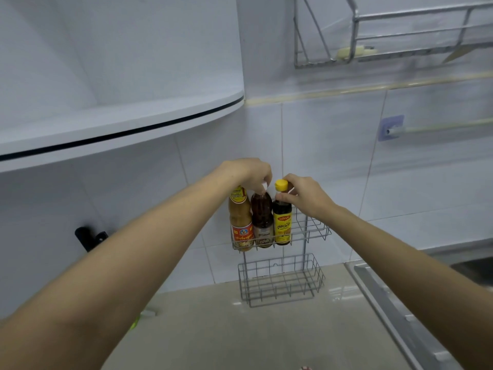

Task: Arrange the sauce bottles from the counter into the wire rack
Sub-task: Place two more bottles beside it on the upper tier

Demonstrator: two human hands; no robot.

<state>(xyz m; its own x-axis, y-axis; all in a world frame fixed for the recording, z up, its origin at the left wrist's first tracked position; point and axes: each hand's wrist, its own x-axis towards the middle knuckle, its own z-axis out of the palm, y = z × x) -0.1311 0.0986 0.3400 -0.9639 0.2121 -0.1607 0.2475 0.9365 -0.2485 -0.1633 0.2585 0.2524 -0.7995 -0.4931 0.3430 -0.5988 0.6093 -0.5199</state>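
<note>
Three sauce bottles stand side by side in the upper basket of the wire rack (317,231) on the tiled wall. On the left is a tan sauce bottle (241,220) with a red label. The brown bottle (262,222) in the middle has its white cap gripped by my left hand (253,173) from above. At the right, my right hand (304,194) holds the neck of the dark bottle (282,222), just under its yellow cap. The lower basket (282,281) holds nothing.
A beige counter (240,329) runs below the rack, with a steel sink edge (394,303) at the right. A white curved shelf (120,126) juts out at the upper left. A steel dish rack (400,30) hangs high on the right wall.
</note>
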